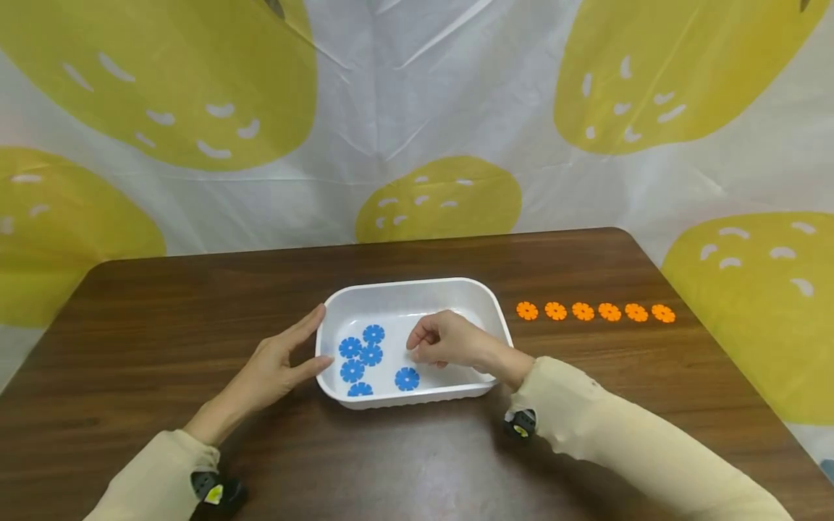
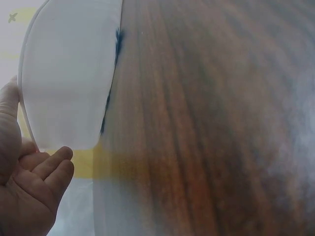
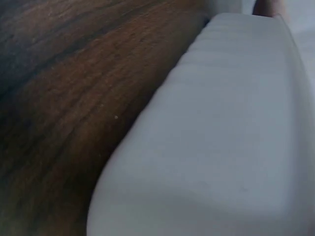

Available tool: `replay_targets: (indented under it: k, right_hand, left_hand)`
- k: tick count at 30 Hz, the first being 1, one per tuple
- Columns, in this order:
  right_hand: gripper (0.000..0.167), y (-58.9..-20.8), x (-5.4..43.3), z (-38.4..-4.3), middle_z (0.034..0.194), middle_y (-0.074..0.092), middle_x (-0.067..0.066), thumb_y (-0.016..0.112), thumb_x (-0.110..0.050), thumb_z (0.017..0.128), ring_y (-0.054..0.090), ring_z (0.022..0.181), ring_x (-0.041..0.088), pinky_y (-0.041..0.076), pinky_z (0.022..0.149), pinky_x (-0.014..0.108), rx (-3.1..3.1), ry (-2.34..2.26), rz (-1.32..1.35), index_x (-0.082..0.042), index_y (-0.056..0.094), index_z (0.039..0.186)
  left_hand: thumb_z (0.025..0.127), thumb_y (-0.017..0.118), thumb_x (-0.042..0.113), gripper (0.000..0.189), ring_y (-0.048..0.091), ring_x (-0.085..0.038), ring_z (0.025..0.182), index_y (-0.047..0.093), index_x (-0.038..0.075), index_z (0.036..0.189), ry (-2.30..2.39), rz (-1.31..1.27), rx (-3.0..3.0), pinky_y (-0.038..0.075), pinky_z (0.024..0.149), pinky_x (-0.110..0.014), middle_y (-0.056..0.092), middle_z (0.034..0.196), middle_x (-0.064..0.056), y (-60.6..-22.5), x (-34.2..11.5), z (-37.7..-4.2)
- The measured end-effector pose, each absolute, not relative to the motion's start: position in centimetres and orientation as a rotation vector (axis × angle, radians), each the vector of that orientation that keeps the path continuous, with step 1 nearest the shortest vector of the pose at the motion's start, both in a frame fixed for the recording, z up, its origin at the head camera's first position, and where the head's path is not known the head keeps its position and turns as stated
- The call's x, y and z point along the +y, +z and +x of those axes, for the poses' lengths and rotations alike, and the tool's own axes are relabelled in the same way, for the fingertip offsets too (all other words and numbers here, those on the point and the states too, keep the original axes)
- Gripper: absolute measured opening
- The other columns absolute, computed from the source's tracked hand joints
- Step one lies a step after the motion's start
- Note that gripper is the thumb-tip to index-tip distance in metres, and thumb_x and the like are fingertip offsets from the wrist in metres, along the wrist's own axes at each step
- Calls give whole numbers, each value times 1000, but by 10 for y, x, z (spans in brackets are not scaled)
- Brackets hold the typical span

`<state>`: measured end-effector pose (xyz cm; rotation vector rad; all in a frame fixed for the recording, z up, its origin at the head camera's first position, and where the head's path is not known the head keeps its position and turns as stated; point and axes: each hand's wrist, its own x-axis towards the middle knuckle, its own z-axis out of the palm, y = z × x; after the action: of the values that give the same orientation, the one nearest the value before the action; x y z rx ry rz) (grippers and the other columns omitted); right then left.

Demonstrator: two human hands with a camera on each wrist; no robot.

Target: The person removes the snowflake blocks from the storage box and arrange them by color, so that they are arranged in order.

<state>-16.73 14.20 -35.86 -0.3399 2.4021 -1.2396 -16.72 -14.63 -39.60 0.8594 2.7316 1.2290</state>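
Tray (image 1: 417,397) on my table (image 1: 391,463), curtain (image 1: 417,108) behind.
Remotely, I see notched discs (image 1: 352,370) in the tray, mostly at left; six outer discs (image 1: 583,312) lie in a row to its right.

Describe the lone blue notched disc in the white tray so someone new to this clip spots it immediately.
On the brown wood-grain table sits a white rectangular tray. Inside, look near its front wall, just below the right hand in the head view. The blue notched disc lies alone there, apart from five blue discs grouped at the left.
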Motion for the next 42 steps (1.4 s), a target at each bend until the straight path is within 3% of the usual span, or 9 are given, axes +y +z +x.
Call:
replay_targets:
  k: [13, 42]
  right_hand:
    - [12, -373, 130, -168, 60, 49, -4, 74, -2, 76, 43, 57, 7, 34, 56, 18, 2449, -1075, -451, -2, 64, 84]
    - [17, -375, 127, -162, 67, 50, -3, 75, -4, 74, 45, 65, 7, 39, 62, 19, 2583, -877, -593, -7, 60, 82]
  left_hand:
    - [87, 68, 27, 74, 30, -37, 137, 30, 11, 148, 1233, 856, 2733, 31, 106, -55, 28, 152, -13, -396, -147, -168]
    - [87, 68, 27, 75, 30, -37, 137, 29, 10, 148, 1239, 858, 2731, 32, 105, -55, 27, 152, -15, -397, -146, -167]
